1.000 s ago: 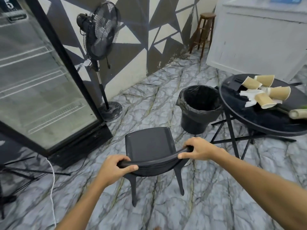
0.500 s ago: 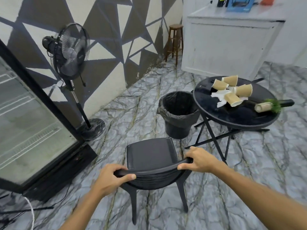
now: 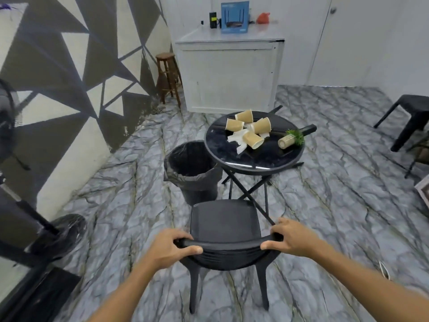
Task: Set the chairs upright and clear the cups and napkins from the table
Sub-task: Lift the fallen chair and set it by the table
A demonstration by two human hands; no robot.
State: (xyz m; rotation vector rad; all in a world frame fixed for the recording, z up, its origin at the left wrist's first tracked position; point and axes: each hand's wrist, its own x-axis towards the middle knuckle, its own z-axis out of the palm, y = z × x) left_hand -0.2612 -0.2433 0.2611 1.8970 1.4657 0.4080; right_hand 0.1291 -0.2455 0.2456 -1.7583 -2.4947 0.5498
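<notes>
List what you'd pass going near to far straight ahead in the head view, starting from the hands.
left hand and right hand gripping the chair → round table with paper cups and napkins → white counter → blue box

- chair [image 3: 224, 220]: matt black plastic, finely textured seat
- table [image 3: 218, 147] at 12 o'clock: glossy black top, thin dark metal legs
- cups [image 3: 253, 140]: tan paper, ribbed
- napkins [image 3: 236, 138]: crumpled white paper
- bin [image 3: 192, 177] at 11 o'clock: shiny black plastic liner
- stool [image 3: 167, 75]: brown wood
- floor [image 3: 336, 194]: veined grey marble-look
</notes>
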